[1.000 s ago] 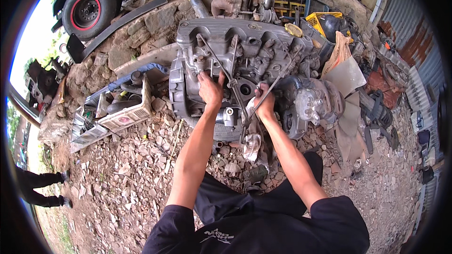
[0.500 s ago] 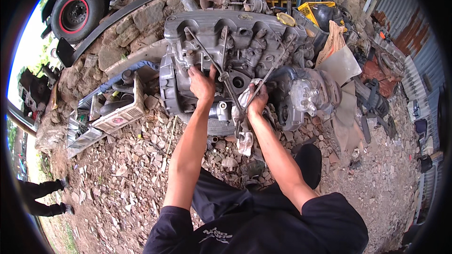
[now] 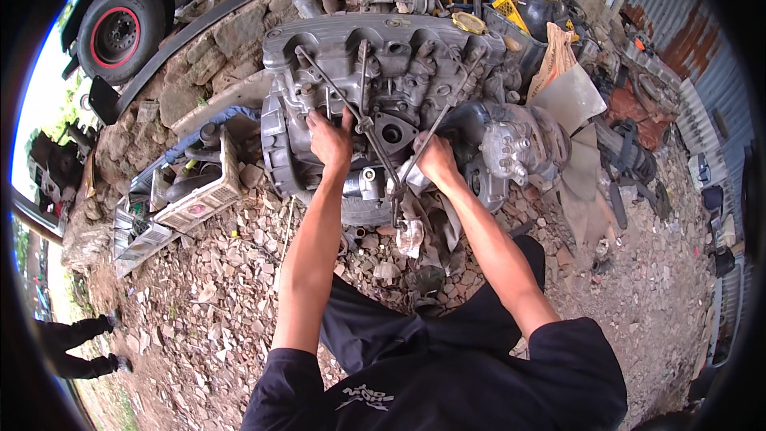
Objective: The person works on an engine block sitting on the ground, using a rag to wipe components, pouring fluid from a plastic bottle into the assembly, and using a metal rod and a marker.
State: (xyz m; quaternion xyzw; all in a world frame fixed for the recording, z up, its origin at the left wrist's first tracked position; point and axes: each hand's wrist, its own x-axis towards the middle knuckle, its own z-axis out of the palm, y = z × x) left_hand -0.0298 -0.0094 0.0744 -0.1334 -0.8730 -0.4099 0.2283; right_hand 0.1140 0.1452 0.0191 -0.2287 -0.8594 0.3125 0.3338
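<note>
A large grey engine block point(image 3: 383, 56) lies in front of me. Long metal rods point(image 3: 331, 84) run down its face and meet near a hook point(image 3: 396, 211). My left hand point(image 3: 329, 144) reaches against the engine's left part, fingers bent around a spot beside a short thin rod point(image 3: 328, 101); what the fingertips grip is hidden. Next to the round port point(image 3: 392, 135), my right hand point(image 3: 436, 160) is closed on a dirty whitish rag point(image 3: 417, 181), behind the right-hand rod. More cloth point(image 3: 437, 219) hangs below that hand.
A turbo-like metal housing point(image 3: 511, 152) sits right of the engine. White plastic crates point(image 3: 203, 201) with parts stand at left. Broken stones point(image 3: 207, 295) cover the ground. A wheel point(image 3: 116, 37) of a vehicle is at upper left; a person's legs point(image 3: 80, 347) show at lower left.
My right hand has turned and shifted slightly with the rag, which now shows mostly below it. My left hand keeps its place on the engine. The whole view has shifted a little.
</note>
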